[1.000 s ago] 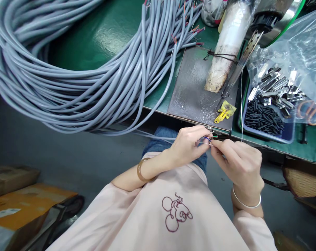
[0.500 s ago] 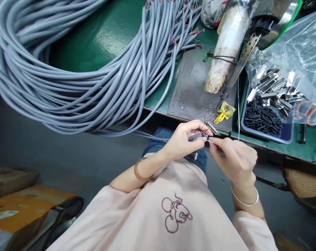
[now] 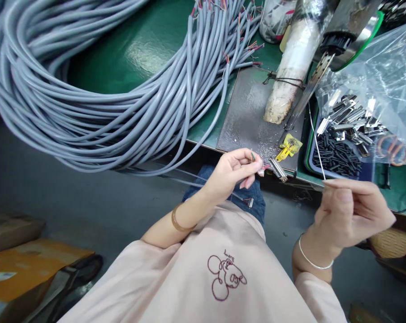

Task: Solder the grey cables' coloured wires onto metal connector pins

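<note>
My left hand is closed around the stripped end of a grey cable, with thin coloured wires fanning out past the fingertips. A small metal connector sits right beside those wires at the bench edge. My right hand is out to the right, its fingers pinched on a thin silvery wire that runs up toward the bench. Both wrists carry bangles.
A big bundle of grey cables covers the green bench. A dark metal plate carries a wrapped soldering stand and a yellow clip. A blue tray and plastic bag hold connectors. Cardboard boxes lie on the floor.
My right hand has pulled away from the left, moving right and down, drawing the thin wire out. The left hand stayed at the bench edge with the cable end.
</note>
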Tool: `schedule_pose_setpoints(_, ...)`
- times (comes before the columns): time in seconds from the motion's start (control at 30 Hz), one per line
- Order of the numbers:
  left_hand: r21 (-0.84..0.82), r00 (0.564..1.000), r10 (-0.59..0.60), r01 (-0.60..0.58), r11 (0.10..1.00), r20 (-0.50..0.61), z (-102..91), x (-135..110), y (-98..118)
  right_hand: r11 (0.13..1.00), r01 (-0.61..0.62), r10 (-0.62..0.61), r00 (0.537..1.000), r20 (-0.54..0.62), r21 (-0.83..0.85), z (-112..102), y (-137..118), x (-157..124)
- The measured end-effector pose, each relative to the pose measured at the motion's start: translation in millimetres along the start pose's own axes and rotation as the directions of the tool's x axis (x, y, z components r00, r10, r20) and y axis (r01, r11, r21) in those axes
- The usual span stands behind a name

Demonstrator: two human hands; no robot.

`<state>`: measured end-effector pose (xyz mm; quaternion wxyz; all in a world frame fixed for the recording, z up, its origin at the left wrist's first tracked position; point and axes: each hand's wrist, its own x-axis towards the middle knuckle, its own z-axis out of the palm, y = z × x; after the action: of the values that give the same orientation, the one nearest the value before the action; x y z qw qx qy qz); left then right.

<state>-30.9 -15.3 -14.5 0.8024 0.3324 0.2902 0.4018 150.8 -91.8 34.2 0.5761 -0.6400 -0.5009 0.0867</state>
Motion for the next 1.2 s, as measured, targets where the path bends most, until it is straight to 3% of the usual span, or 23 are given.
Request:
schedule_pose_setpoints(0.1,-0.127,0.996,-0.086,0.085,0.988,0.001,-6.0,1.9,6.4,0.994,0.068,-0.067,0.998,0.009,-0.089,3.5,3.3,0.4)
schedule_pose_setpoints(0.23,-0.193,0.984,-0.176,0.18,0.964,0.041,-5.2,0.9,8.7,0.979,0.102,-0.083,0.99,0.112,-0.178,10.7,4.6,-2.6)
schedule_pose_setpoints(0.43,-0.214,0.976,-0.203,0.216,0.953,0.082,-3.3,1.1,5.9,0.972,0.143,-0.104,0.973,0.204,-0.187,13.8,0.6,-5.8)
schedule_pose_setpoints(0.6,-0.067,0.996,-0.086,0.086,0.994,0.002,1.1,0.0,3.0,0.955,0.191,-0.177,0.981,0.082,-0.228,12.0,12.2,-9.6)
schedule_pose_setpoints(0.67,0.013,0.999,-0.031,0.031,0.999,-0.045,2.7,0.2,2.1,0.91,0.308,-0.297,0.951,0.081,-0.277,13.6,17.0,-10.2)
schedule_pose_setpoints(0.77,0.091,0.997,0.016,-0.01,0.996,-0.07,4.7,1.3,2.1,0.841,0.463,-0.424,0.885,0.193,-0.28,20.2,20.8,-9.8)
schedule_pose_setpoints(0.87,0.144,0.998,0.025,-0.015,0.989,-0.062,8.2,2.8,2.1,0.884,0.424,-0.375,0.894,0.245,-0.197,29.1,24.1,-10.5)
schedule_pose_setpoints(0.97,0.217,0.996,0.042,-0.024,0.976,-0.078,12.9,5.0,-0.1,0.924,0.352,-0.321,0.927,0.196,-0.152,36.8,29.7,-12.7)
schedule_pose_setpoints(1.2,0.32,0.955,0.255,-0.196,0.927,-0.153,18.9,16.7,-6.5,0.908,0.376,-0.348,0.922,0.168,-0.183,46.6,34.5,-9.1)
